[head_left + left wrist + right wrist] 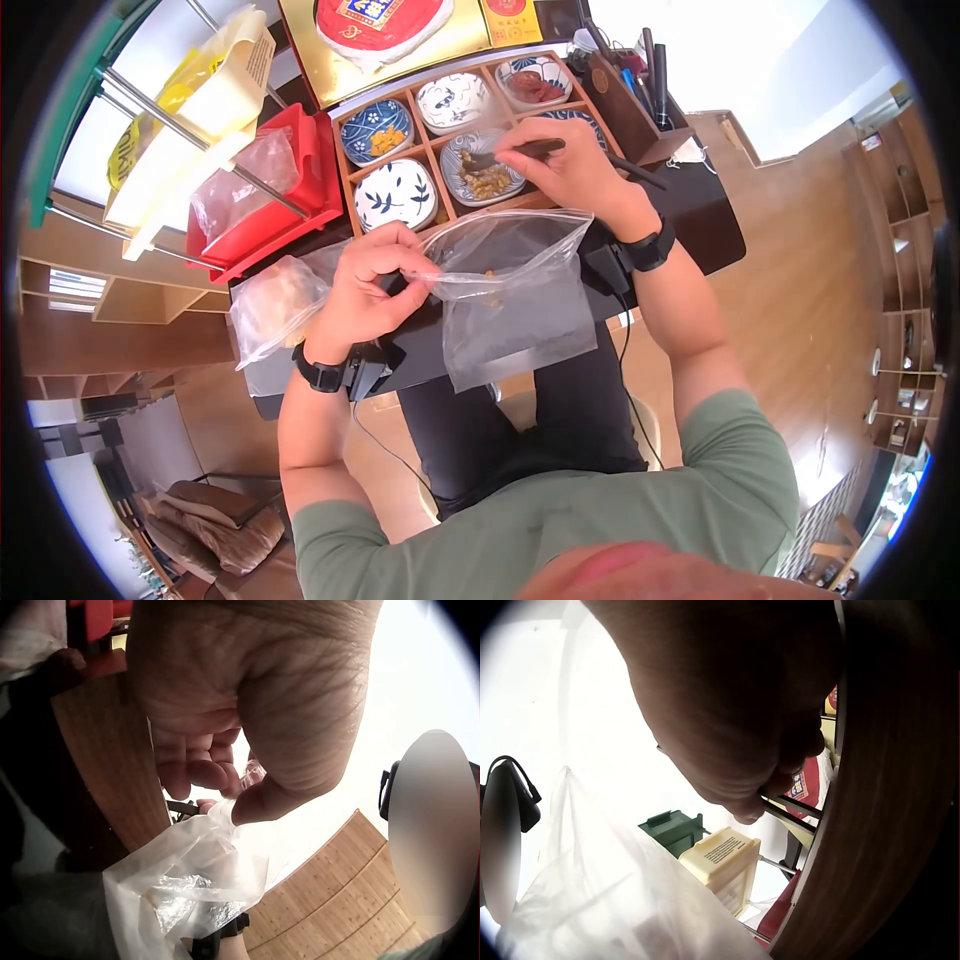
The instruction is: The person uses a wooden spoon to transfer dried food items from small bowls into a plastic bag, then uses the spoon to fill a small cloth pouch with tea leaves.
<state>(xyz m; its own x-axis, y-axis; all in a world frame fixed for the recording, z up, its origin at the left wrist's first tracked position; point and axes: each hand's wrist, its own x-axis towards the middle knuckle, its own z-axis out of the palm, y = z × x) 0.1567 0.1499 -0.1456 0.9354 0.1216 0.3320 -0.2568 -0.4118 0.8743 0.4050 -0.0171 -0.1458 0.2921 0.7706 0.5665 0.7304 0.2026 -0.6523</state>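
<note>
My left hand [375, 285] pinches the rim of a clear plastic zip bag [520, 335] between thumb and fingers. The bag hangs with its mouth spread, and a few small yellowish bits show inside. In the left wrist view its crumpled film [187, 892] falls below the thumb. My right hand [575, 170] grips dark chopsticks [799, 806], their tips over a grey-patterned bowl [453, 172]. Small yellow-brown pieces [488, 184] lie in that bowl, raisin-like in look. It sits in a compartment of a wooden divided tray [432, 150].
Other bowls in the tray include a blue one [360, 128] with orange pieces and one with reddish slices [535, 87]. A red bin [315, 165] stands left, near another filled plastic bag [280, 300]. Behind are a gold box [300, 40] and a wooden pen holder [630, 110].
</note>
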